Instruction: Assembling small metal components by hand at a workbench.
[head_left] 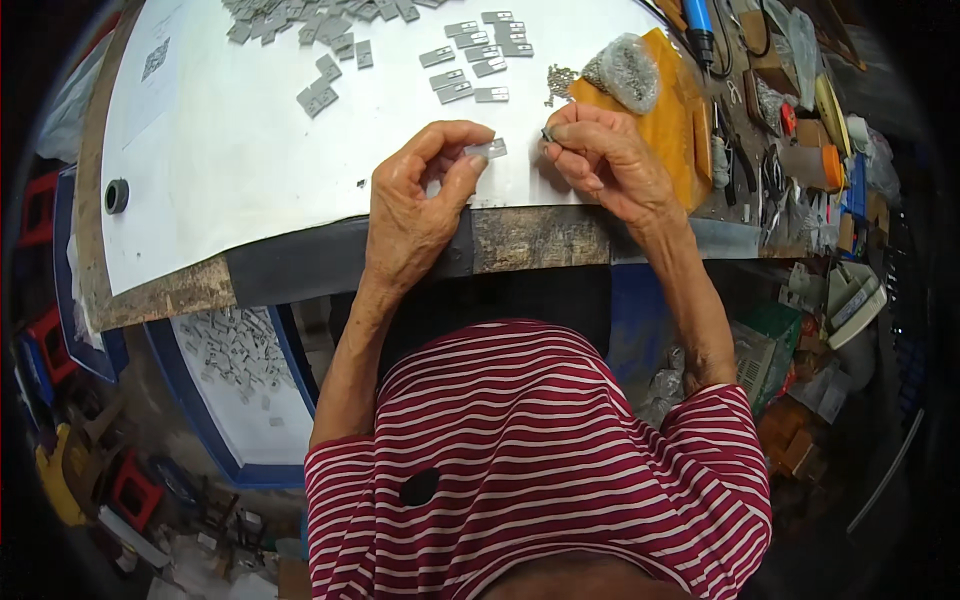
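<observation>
Between the thumb and index finger of my left hand [420,190] is a small grey rectangular plate [487,149], just above the white sheet [270,150]. My right hand [620,165] is closed in a pinch on a tiny dark piece [547,133], too small to name. The two hands are apart, near the table's front edge. Beyond them lie several similar grey plates [490,66] in loose rows. A little pile of tiny metal parts [560,82] sits past my right fingertips, beside a clear bag [628,72] on a yellow envelope [680,120].
A heap of grey plates [330,28] covers the far side. At left stands a black ring [117,196]. A blue-handled tool [699,30] and clutter line the right edge. Below the table, a blue-rimmed tray [262,474] holds many small pieces.
</observation>
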